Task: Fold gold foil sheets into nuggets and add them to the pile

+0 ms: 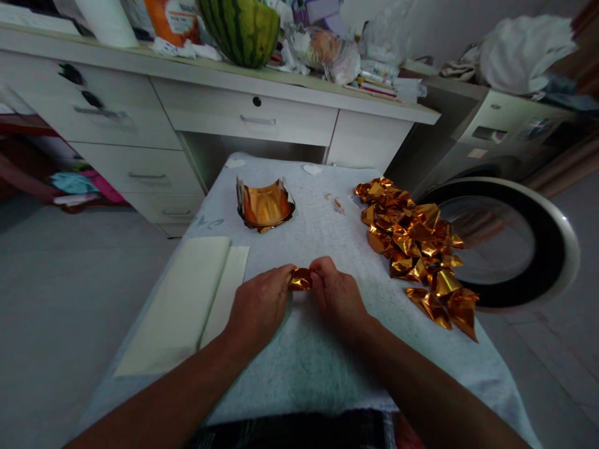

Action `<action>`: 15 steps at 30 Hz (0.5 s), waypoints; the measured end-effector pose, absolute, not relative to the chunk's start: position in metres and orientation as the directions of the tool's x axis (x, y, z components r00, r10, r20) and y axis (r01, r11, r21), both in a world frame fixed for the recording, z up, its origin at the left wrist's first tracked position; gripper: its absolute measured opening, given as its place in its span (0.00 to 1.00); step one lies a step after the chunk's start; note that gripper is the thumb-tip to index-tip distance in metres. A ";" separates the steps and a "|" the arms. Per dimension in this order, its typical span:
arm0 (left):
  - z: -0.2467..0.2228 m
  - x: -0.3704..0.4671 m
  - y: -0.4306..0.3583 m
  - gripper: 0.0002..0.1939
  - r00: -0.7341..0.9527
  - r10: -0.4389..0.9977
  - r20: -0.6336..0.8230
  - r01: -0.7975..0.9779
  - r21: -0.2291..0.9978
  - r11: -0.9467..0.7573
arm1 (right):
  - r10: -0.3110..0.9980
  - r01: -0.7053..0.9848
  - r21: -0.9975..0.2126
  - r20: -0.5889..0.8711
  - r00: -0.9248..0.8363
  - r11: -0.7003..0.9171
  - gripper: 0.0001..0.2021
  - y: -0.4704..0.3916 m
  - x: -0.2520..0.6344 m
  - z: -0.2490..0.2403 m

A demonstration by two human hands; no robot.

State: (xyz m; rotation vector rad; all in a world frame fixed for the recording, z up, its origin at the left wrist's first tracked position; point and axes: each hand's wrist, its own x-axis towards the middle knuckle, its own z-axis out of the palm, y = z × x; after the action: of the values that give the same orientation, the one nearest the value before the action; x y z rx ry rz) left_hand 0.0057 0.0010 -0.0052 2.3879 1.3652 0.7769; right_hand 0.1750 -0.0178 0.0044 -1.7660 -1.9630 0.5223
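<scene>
Between my two hands is a small piece of shiny gold foil (300,279), held just above the cloth-covered table. My left hand (262,302) pinches its left end, and my right hand (339,296) grips the right end; the fingertips are partly hidden. Farther back lies a curved stack of gold foil sheets (266,206) with upturned edges. To the right, a heap of folded gold foil pieces (416,240) spreads along the table edge. On the left rests a stack of pale cream paper (180,299).
The table has a light blue-grey cloth (322,355). Small scraps (336,204) lie near its middle. Behind stands a white desk with drawers (253,109), bearing a cut watermelon (243,31) and plastic bags. A washing machine's round door (568,249) hangs open at the right.
</scene>
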 end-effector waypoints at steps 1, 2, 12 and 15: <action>-0.006 0.006 0.001 0.16 0.419 0.852 0.315 0.700 0.485 -0.524 | 0.994 0.821 -0.562 0.077 -0.071 0.102 0.07 -0.018 0.175 0.005; -0.006 0.006 0.001 0.16 0.425 0.845 0.323 0.694 0.483 -0.534 | 0.995 0.817 -0.568 0.080 -0.064 0.098 0.07 -0.018 0.176 0.005; -0.004 0.005 0.001 0.16 0.391 0.884 0.254 0.765 0.444 -0.466 | 0.980 0.786 -0.586 0.097 -0.175 0.198 0.09 -0.021 0.174 0.007; -0.005 0.006 0.000 0.16 0.431 0.866 0.254 0.741 0.448 -0.501 | 0.981 0.780 -0.596 0.141 -0.134 0.192 0.10 -0.020 0.177 0.004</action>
State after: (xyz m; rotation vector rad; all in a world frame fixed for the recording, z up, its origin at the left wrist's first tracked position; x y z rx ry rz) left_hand 0.0063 0.0001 -0.0047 2.4185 1.3930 0.6674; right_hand 0.1770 -0.0203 0.0045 -1.6409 -1.9717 0.5270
